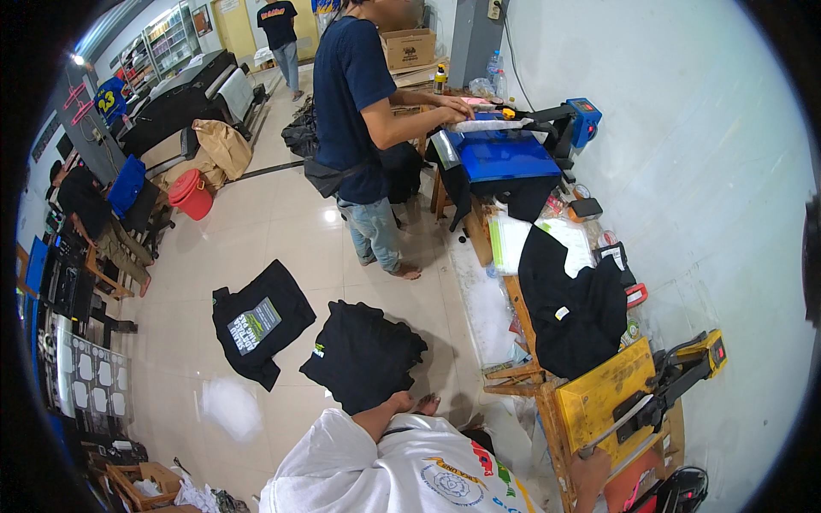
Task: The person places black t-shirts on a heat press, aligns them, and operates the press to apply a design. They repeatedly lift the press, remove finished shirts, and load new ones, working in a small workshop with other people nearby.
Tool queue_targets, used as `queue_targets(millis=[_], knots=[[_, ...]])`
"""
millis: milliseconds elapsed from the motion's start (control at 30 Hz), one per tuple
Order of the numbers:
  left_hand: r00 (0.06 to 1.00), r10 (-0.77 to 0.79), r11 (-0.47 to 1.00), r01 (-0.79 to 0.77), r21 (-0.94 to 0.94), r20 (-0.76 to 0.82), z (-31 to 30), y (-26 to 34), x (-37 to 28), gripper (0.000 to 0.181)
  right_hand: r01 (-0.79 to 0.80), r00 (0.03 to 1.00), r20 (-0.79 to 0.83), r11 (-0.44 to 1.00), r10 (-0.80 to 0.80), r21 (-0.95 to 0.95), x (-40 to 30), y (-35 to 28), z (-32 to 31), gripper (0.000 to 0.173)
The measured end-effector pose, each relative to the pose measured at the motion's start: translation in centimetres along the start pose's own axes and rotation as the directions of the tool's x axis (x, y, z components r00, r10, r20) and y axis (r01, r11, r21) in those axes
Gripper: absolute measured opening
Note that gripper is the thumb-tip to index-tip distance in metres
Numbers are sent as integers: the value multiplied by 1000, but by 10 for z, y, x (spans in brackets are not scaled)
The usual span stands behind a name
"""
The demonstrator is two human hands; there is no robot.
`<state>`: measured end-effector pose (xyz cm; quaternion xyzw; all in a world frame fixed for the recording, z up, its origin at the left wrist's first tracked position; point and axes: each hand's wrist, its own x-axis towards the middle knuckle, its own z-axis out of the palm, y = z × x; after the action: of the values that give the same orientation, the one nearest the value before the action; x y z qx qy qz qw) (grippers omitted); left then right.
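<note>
My left hand (401,402) grips the near edge of a black T-shirt (362,353), which spreads out in front of me and casts a shadow on the tiles. A small green and white print shows on its left side. My right hand (589,471) is closed around the handle bar of a yellow heat press (603,397) at the lower right. The press's yellow plate hides what lies beneath it. Beyond the press, another black garment (571,308) with a small yellow and white label lies on the wooden table. A printed black T-shirt (260,324) lies on the floor to the left.
A co-worker (359,115) stands at a blue heat press (507,154), both hands at its padded handle. Papers (507,243) and tape rolls crowd the wooden table (516,301). A red lidded bucket (191,195) and a large-format printer (186,96) stand farther back.
</note>
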<state>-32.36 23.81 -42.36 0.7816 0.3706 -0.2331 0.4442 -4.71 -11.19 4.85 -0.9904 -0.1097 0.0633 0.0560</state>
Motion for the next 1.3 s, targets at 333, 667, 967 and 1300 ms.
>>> queue_targets(millis=[333,667,967,1300], knots=[[998,-49,997,47,-63,-32,-3,11,-12,50,17,1000,-10,999,-18,-36,1,7,4,32],[915,394,912,-401,87,82,-33,143,-31,37,-27,988,-157,991,7,-129,-3,8,17,30],[335,938,333,-942,-39,-89,-88,408,-166,43,-128,992,-21,983,126,-133,3,11,11,37],[-340,939,-333,-936,-116,49,-3,553,-211,29,288,956,-141,913,-257,287,18,27,29,33]])
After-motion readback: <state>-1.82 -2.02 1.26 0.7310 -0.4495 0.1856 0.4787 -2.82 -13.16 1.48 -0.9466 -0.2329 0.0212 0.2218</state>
